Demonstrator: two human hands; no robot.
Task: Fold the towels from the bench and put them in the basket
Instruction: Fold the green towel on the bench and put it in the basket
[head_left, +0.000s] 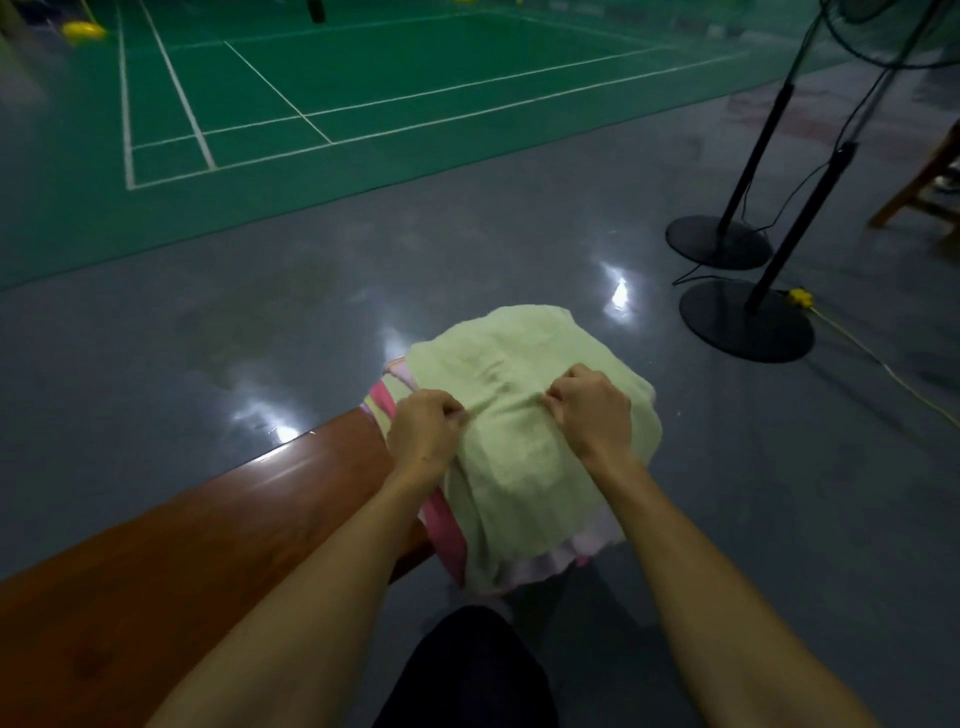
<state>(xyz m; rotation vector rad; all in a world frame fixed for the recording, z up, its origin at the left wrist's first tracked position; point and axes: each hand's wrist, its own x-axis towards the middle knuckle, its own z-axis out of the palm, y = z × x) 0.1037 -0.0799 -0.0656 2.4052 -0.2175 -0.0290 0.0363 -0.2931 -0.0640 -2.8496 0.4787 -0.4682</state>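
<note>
Knee: a dark-clothed knee (467, 670) lies nearest the viewer, at the bottom edge between the two forearms.
Floor: glossy grey floor (156, 338) with bright reflections; beyond it, a green court (363, 78) marked with white lines.
Bench: a brown wooden bench (171, 545) runs from lower left to the towel pile at its end.
Fan stands: two black round-based fan stands (746, 322) at right, well apart from the bench, with cables trailing from them.
Green towel: a pale green towel (519, 364) lies uppermost on the pile at the bench end, draping over its near side.
Lower towels: pink and striped towels (384, 400) show beneath its edges.
Left hand: left hand (423, 431), fingers curled, pinches the green towel's left part.
Right hand: right hand (592, 410), fingers curled, pinches the cloth just beside it.
Plug: a small yellow plug (800, 296) near the fan bases.
</note>
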